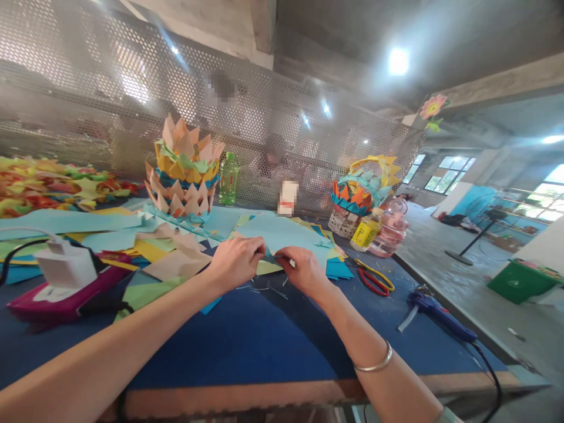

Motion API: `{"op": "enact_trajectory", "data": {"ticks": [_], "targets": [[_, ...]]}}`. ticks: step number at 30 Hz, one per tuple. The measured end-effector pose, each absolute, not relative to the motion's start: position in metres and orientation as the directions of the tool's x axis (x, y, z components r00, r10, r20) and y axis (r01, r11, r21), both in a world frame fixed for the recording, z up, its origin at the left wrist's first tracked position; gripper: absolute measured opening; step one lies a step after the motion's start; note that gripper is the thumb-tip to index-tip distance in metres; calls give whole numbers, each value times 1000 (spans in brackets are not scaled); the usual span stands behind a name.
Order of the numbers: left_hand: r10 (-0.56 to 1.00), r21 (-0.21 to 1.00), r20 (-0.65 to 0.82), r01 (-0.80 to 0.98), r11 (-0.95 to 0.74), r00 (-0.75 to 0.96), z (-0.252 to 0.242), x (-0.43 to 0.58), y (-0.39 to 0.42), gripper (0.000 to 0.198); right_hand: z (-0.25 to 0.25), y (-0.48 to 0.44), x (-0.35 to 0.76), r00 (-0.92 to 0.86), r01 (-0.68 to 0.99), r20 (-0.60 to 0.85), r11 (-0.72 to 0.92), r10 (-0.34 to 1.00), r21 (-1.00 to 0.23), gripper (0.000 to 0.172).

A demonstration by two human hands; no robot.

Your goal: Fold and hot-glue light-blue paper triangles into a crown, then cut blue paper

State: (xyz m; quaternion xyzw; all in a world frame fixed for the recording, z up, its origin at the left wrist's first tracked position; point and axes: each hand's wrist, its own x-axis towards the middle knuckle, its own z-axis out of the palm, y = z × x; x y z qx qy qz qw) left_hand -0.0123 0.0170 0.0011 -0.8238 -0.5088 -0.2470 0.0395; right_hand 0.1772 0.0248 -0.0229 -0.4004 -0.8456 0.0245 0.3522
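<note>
Both my hands are close together over the middle of the table, with bent, pinching fingers. My left hand (238, 261) is closed, its fingertips turned toward the right hand. My right hand (304, 269) is closed too, thumb against fingers. A small bit of pale green paper (268, 268) shows between them; whether they grip it or it lies beneath, I cannot tell. Just beyond the hands lies a light blue paper sheet (286, 232). Nearest my right hand on that side are darker blue paper pieces (338, 269) and red-and-yellow-handled pliers (374, 279).
A layered folded-paper basket (183, 170) stands back left, near a green bottle (228, 179). A paper-trimmed basket (348, 214), yellow-labelled bottle (365, 230) and pink jug (390, 232) stand right. A blue glue gun (443, 314) lies near the right edge; a power strip (66, 296) sits left.
</note>
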Motion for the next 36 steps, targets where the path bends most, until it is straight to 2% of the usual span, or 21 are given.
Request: {"op": "enact_trajectory", "data": {"ticks": [11, 15, 16, 20, 23, 26, 31, 36], "targets": [[780, 165, 505, 845, -508, 370, 4, -11, 12, 14, -21, 25, 178, -375, 661, 569, 641, 732, -389, 11], [754, 155, 528, 828, -539, 391, 3, -10, 11, 14, -21, 24, 179, -356, 635, 521, 610, 776, -474, 30], [749, 154, 530, 824, -545, 397, 2, -10, 11, 14, -22, 25, 179, -356, 630, 513, 606, 781, -485, 31], [753, 156, 517, 821, -550, 406, 2, -9, 10, 14, -22, 26, 178, -347, 642, 512, 597, 786, -481, 14], [776, 213, 506, 817, -535, 376, 0, -7, 11, 20, -22, 26, 178, -326, 650, 509, 580, 796, -491, 9], [781, 242, 504, 809, -537, 368, -4, -6, 12, 35, -21, 25, 178, -331, 660, 525, 590, 784, -465, 5], [767, 178, 497, 818, -548, 406, -8, -4, 11, 22, -20, 22, 175, -393, 699, 527, 617, 754, -361, 5], [809, 165, 459, 860, -483, 366, -3, -1, 4, 23, -21, 18, 170, -415, 760, 504, 593, 757, -266, 4]]}}
